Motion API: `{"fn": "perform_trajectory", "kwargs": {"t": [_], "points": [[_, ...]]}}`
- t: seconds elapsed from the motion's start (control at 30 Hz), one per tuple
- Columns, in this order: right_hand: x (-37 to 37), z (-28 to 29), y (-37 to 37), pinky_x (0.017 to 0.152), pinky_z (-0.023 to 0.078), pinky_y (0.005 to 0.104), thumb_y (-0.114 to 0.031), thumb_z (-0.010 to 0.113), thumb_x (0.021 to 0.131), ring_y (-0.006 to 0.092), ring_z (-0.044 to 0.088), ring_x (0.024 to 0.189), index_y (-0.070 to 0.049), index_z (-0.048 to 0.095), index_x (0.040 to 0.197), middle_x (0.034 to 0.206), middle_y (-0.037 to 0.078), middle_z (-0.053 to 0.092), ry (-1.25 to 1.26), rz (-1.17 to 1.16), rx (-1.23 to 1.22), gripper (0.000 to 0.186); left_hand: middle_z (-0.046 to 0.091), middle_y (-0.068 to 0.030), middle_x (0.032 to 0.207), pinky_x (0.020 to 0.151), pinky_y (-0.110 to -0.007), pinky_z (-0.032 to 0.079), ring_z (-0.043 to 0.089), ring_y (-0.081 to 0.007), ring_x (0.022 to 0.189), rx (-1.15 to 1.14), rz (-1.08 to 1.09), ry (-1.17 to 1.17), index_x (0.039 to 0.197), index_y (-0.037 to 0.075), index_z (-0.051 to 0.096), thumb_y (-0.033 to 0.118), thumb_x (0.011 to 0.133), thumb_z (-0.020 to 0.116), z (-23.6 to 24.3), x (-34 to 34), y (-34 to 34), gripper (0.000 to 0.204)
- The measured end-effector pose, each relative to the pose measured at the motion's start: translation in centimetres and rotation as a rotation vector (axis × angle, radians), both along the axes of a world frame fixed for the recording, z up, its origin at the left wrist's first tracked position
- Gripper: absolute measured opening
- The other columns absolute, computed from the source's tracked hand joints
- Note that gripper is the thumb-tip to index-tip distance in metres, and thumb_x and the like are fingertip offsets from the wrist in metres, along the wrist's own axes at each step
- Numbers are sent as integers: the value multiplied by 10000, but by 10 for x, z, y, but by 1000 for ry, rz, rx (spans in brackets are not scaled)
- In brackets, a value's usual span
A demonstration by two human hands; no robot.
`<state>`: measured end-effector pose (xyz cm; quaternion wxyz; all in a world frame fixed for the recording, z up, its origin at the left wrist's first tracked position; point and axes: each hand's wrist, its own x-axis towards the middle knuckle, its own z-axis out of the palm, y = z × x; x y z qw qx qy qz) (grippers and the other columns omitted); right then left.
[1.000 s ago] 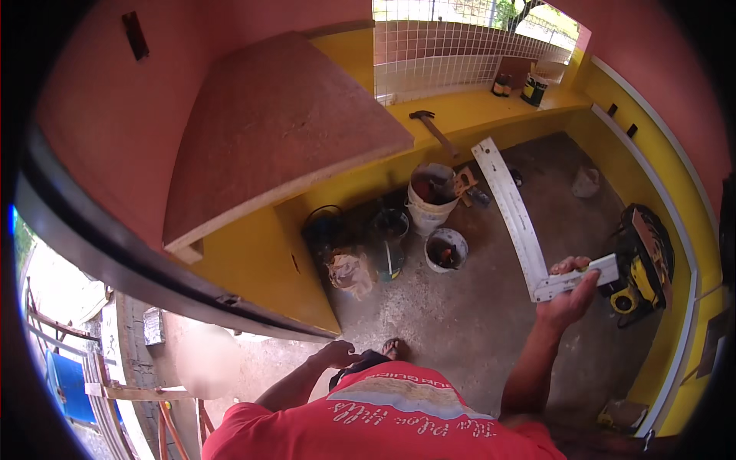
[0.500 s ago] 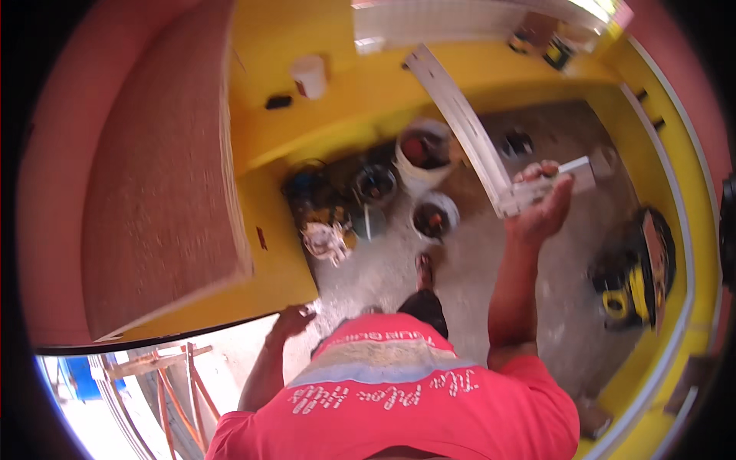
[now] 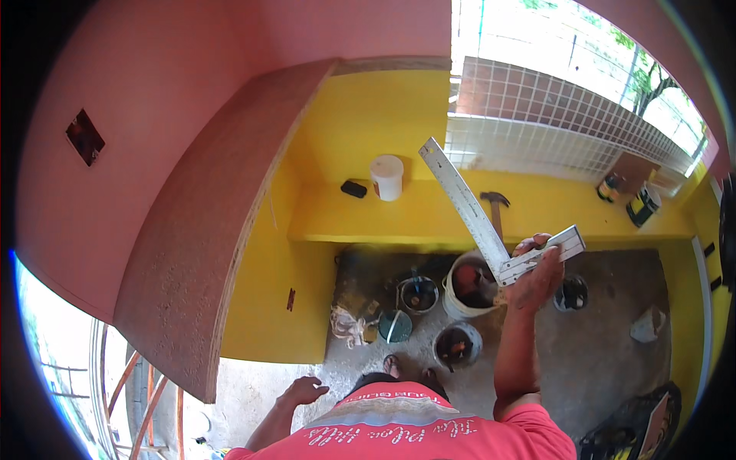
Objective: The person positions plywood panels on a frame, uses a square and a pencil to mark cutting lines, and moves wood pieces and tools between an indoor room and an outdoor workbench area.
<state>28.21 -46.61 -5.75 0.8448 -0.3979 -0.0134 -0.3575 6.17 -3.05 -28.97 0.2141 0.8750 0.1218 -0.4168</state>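
Note:
A metal try square (image 3: pixel 466 207) is gripped by its short, thick handle in my right hand (image 3: pixel 535 282). Its long blade slants up and to the left in front of the yellow ledge. My fingers wrap around the handle, and its end sticks out past them. Low at my left side, my left hand (image 3: pixel 308 389) holds nothing, its fingers loosely extended. Behind the square, a hammer (image 3: pixel 496 203) lies on the ledge, partly hidden by my right hand.
A wide brown board (image 3: pixel 230 199) juts from the left wall. White tub (image 3: pixel 386 178), black object (image 3: pixel 353 188) and dark cans (image 3: pixel 644 205) rest on the yellow ledge (image 3: pixel 429 222). Several buckets, including a large white one (image 3: pixel 460 307), crowd the floor. A black bag-like pile (image 3: pixel 632 433) lies lower right.
My view has tilted up, bringing the grid window, pink wall and hammer into sight. The try square stays in my right hand. My left hand remains low and empty.

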Motion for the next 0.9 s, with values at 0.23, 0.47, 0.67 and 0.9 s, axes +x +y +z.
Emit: {"fn": "perform_trajectory", "kwargs": {"t": [0.23,0.47,0.67,0.9], "points": [[42,55,26,651,444,295,-61,513,832,140,533,719,22,562,911,741,78,577,-339,-82,-545,124,635,-174,1038,881,-373,452,599,-321,977,-88,40,-141,1169,37,567,495,808,561,43,53,-38,584],[127,137,82,726,438,327,20,555,759,244,528,836,-6,608,947,887,101,618,-593,-217,-1161,196,666,-177,906,769,-343,494,658,-240,828,-337,349,-262,1148,5,565,397,809,594,87,74,-31,519],[228,143,128,805,384,380,-52,599,706,261,522,890,-67,616,946,901,75,602,-750,-208,-1316,241,668,-169,899,742,-323,515,676,-241,715,71,802,-139,1120,24,590,348,790,634,77,-17,33,465],[300,132,180,836,342,399,-25,615,610,251,468,945,-122,604,865,917,14,581,-987,7,-1270,273,644,-189,910,739,-409,485,624,-294,814,1026,1030,-484,1037,25,611,369,838,571,299,-144,41,399]]}}
